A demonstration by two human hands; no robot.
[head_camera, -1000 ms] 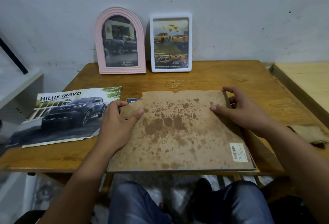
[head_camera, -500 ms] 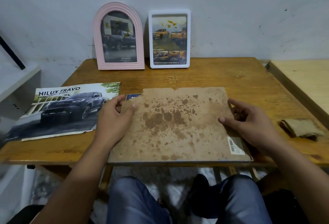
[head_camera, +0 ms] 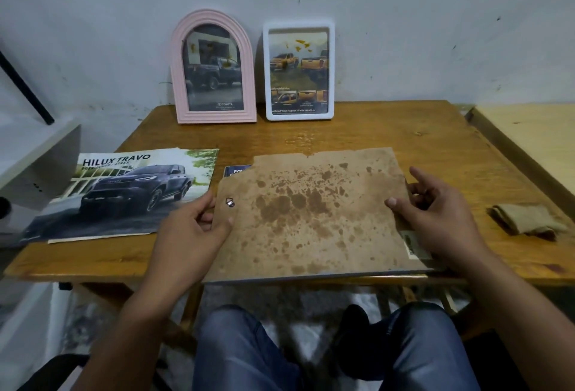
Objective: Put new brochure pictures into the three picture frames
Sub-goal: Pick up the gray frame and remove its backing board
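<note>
- Head view: the stained brown backing board (head_camera: 314, 213) lies flat at the wooden table's (head_camera: 435, 148) front edge.
- The left hand (head_camera: 189, 235) pinches its left edge, thumb on top.
- The right hand (head_camera: 435, 219) grips its right edge.
- The pink arched frame (head_camera: 214, 68) and white frame (head_camera: 298, 70) lean against the wall, holding truck pictures.
- The Hilux brochure (head_camera: 130, 194) lies left of the board.
</note>
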